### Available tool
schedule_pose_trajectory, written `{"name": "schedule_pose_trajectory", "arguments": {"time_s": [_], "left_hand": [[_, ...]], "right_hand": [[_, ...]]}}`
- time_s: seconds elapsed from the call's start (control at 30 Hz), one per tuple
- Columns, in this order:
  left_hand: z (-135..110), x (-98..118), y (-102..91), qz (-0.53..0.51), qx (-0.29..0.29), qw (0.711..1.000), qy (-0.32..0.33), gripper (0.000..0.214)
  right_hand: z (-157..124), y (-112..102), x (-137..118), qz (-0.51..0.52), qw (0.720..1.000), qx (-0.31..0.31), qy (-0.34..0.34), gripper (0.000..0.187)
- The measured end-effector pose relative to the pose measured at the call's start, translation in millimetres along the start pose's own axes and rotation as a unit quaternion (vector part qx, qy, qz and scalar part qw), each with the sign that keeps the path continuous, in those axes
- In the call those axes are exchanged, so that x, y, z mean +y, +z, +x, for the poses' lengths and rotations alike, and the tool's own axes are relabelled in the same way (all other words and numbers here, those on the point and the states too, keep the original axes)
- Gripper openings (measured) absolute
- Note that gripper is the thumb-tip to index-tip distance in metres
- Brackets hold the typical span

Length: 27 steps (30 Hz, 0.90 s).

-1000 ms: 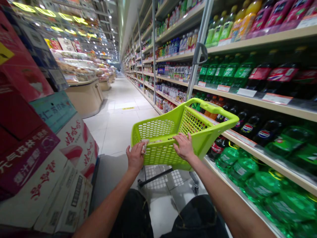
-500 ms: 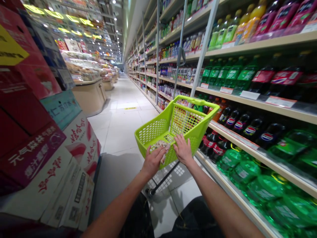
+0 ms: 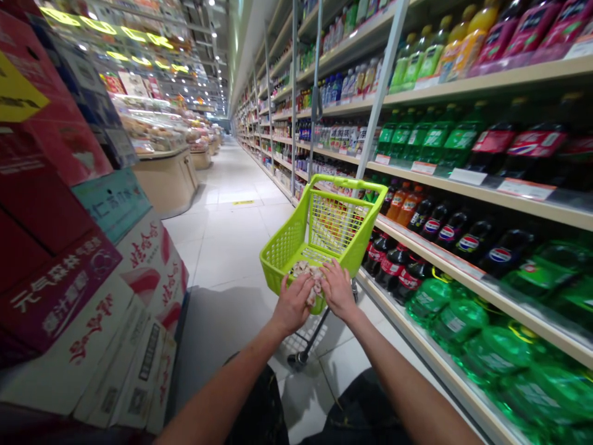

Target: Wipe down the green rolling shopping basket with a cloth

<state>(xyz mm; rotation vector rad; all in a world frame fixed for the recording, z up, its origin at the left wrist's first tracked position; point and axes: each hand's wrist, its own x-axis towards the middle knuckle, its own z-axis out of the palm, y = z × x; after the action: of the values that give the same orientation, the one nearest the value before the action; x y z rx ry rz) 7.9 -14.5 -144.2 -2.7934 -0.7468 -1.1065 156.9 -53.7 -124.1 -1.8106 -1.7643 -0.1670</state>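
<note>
One cloth (image 3: 306, 272) on green trolley (image 3: 283, 247), tiled floor (image 3: 222, 247), drink shelves (image 3: 467, 185).

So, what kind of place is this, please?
Most likely a supermarket aisle: long shelves with price tags, rows of bottled soft drinks, a green shopping cart, and stacked cartons.
</note>
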Motion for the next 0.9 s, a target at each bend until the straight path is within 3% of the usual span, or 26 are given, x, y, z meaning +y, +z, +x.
{"name": "schedule_pose_trajectory", "arguments": {"time_s": [0.13,0.27,0.4,0.57,0.63,0.73,0.8,0.9], "left_hand": [[10.0,9.6,13.9,-0.002,0.009,1.0,-0.029,0.035],[13.1,-14.3,10.5,-0.011,0.004,1.0,-0.016,0.033],[9.9,-31.3,1.0,0.026,0.037,0.995,-0.086,0.033],[16.7,3.7,13.7,0.012,0.022,1.0,0.0,0.032],[17.6,6.1,15.3,0.01,0.017,1.0,0.014,0.033],[10.3,-21.4,4.8,0.035,0.027,0.998,-0.036,0.033],[3.9,-44.0,-4.5,0.065,0.049,0.991,-0.104,0.034],[1.1,-47.6,-6.4,0.073,0.057,0.989,-0.119,0.034]], "right_hand": [[-3.5,-2.6,18.8,0.003,1.0,0.007,0.002,0.037],[-7.5,-8.3,31.7,-0.002,1.0,0.009,-0.002,0.038],[-12.8,-6.0,30.5,-0.003,1.0,0.022,0.012,0.039],[-16.5,0.2,27.0,-0.02,0.999,0.044,0.024,0.041],[-17.2,-2.1,29.0,-0.03,0.999,0.031,0.021,0.041],[-20.3,-7.1,31.8,-0.041,0.999,0.02,0.021,0.04],[-24.8,-7.0,31.2,-0.04,0.998,0.029,0.025,0.04],[-33.3,-0.1,26.8,-0.034,0.997,0.059,0.04,0.042]]}}
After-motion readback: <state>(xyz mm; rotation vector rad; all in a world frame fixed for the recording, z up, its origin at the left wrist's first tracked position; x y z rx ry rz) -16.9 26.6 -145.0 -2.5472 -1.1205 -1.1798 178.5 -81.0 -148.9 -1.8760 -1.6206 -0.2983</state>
